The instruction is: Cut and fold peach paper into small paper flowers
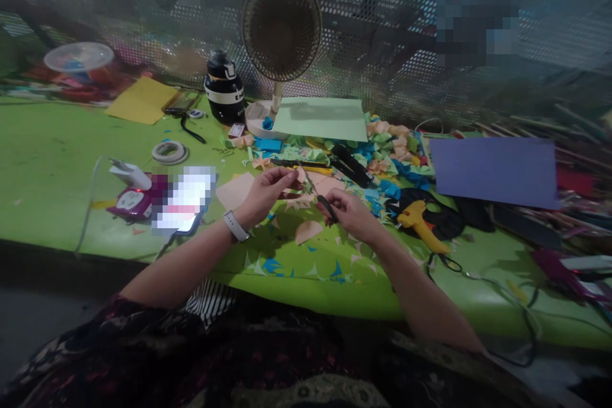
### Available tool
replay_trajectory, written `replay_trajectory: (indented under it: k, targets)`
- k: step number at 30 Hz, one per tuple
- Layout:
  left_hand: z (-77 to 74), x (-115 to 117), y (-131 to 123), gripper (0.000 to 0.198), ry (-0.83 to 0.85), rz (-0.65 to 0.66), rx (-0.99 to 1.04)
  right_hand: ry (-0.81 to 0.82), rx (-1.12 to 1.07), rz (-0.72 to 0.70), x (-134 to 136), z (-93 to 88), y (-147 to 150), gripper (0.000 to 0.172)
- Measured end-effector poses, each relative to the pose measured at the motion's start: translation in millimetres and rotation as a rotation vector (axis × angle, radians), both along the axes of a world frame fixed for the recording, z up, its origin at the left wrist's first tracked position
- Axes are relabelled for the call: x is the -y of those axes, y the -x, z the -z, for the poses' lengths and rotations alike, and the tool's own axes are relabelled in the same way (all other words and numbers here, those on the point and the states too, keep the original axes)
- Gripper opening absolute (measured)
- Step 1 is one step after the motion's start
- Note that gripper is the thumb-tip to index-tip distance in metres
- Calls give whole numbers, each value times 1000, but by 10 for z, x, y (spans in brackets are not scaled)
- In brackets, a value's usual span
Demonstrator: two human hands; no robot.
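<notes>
While L hand [268,190] pinches peach paper [301,175] btwn thumb & fingertips, R hand [348,210] has fingers curled round scissors [327,207]. Paper's right at L fingertips, just beside the blades [310,184].

Round dk-grey desk fan [282,32] at back; blk bottle w/ wht band [225,99] just L of it; wht tape roll [173,160] nr lit rect. phone [189,201]; yel. glue gun [423,227] on R.
</notes>
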State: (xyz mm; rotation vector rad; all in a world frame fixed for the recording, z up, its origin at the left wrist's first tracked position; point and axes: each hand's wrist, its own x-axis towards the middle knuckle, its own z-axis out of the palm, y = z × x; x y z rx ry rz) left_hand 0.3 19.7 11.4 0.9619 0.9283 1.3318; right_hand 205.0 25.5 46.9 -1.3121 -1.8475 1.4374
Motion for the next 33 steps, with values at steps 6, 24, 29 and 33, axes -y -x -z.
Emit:
replay_trajectory:
  k: [6,24,29,33]
  targets:
    - [-3,1,5,42,1,5,1,-1,-5,-8,4,20,-5,55]
    - [-52,24,22,38,29,21,44,-93,34,-10,3,23,-10,56]
    - [-36,19,33,35,28,30,53,-140,56,-8,9,42,-22,58]
    - [-42,14,35,33,31,19,66,-185,38,46,-23,30,-66,57]
